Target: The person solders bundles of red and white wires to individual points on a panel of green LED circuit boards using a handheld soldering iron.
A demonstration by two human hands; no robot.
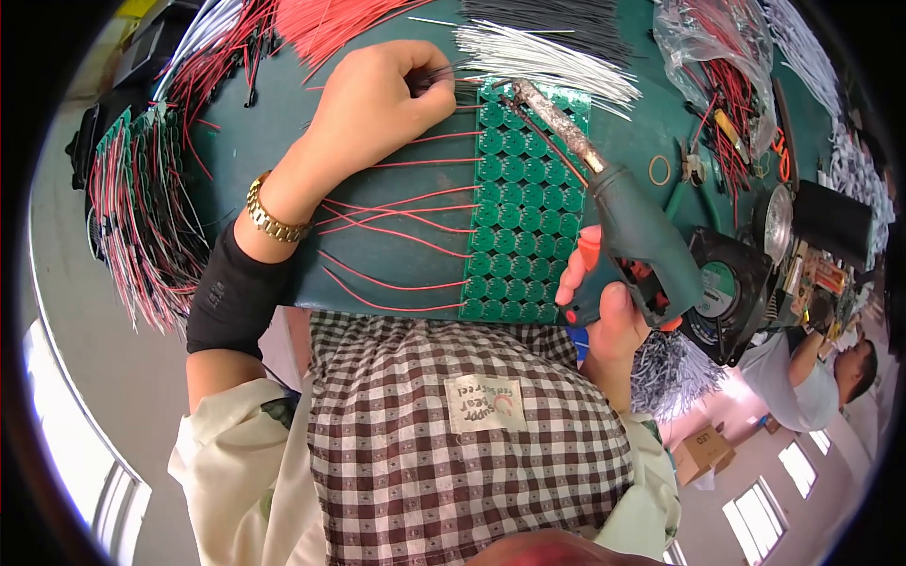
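Note:
My left hand (392,99) is closed in a pinch on thin wires at the upper left corner of a green circuit board panel (517,217). Dark strands show between its fingers, though their exact number is hidden. My right hand (615,316) grips a dark green soldering gun (646,236) by its handle. The gun's stained metal barrel (557,123) slants up and left, its tip over the panel's top edge beside the left fingertips. Rows of round boards make up the panel. Several red wires (396,285) run leftward from its left edge.
Loose white wires (547,61) lie beyond the panel, with red wires (330,33) to their left. Wired boards (142,189) hang in a bundle at far left. On the right are green-handled cutters (694,174), a black fan (722,292) and a plastic bag (717,42). Another person (802,377) sits beyond.

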